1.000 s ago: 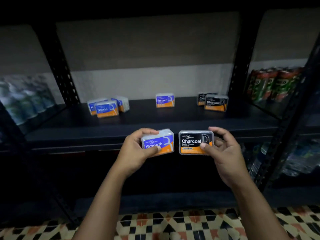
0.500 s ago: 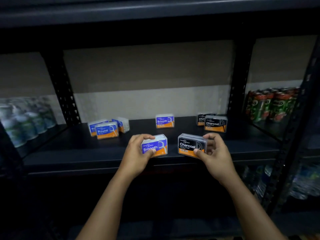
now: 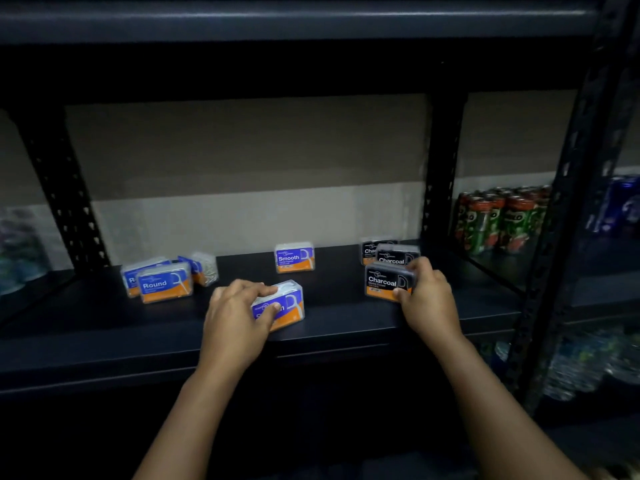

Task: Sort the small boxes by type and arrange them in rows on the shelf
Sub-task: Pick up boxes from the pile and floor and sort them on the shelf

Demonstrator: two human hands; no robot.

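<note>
My left hand (image 3: 239,313) grips a blue and orange Smooth box (image 3: 289,304) low over the dark shelf (image 3: 104,327), in front of another Smooth box (image 3: 294,257) standing further back. My right hand (image 3: 427,296) holds a black Charcoal box (image 3: 384,283) by its right end, just in front of two more Charcoal boxes (image 3: 394,254) near the right post. At the left stand three blue Round boxes (image 3: 164,285); one of them is turned sideways.
Black perforated posts (image 3: 441,188) frame the bay. Green and red cans (image 3: 498,220) fill the neighbouring shelf on the right, and bottles (image 3: 20,251) stand blurred at the left. Another dark shelf board (image 3: 277,22) hangs overhead. Bottled water (image 3: 588,362) sits lower right.
Both hands moved forward from in front of the shelf edge and onto the shelf, carrying their boxes. The Charcoal box went towards the right group, the Smooth box towards the middle. The camera moved closer.
</note>
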